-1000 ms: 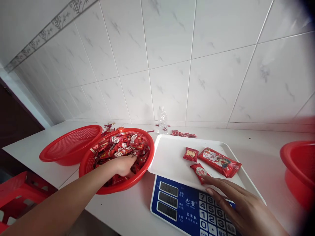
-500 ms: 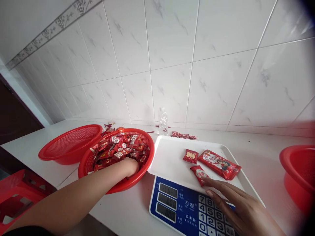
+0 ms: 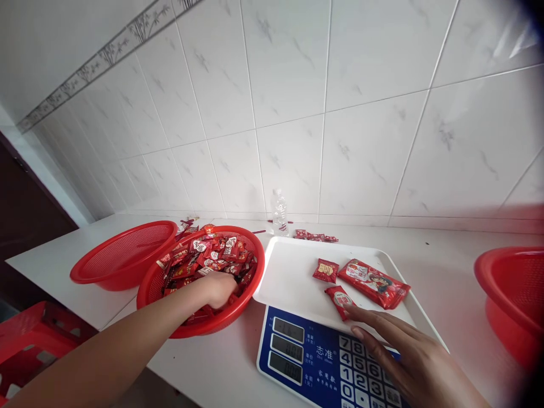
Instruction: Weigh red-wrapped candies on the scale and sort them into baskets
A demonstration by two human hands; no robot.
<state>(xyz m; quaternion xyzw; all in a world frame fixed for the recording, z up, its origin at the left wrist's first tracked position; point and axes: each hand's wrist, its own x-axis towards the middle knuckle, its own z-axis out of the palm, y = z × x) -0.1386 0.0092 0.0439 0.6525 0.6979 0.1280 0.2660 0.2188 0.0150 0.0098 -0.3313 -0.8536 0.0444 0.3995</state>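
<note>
Candy packets fill the red basket that sits at the left edge of the scale, near the front edge of the counter. My left hand is sunk into the near side of the heap, fingers curled down among the packets; I cannot tell whether it has closed on any. To do this well I judge I should pinch only a few from the top, so the pile does not spill over the rim. The packets are small, glossy and red, some with white labels, lying loosely at all angles.

My right hand lies flat and spread, holding nothing, over the keypad of the scale, fingertips at the front edge of the white tray and just touching a small packet. Two more packets lie beside it on the tray. An empty red basket sits at the left, partly under the full one, and a water bottle stands at the back edge against the wall.
</note>
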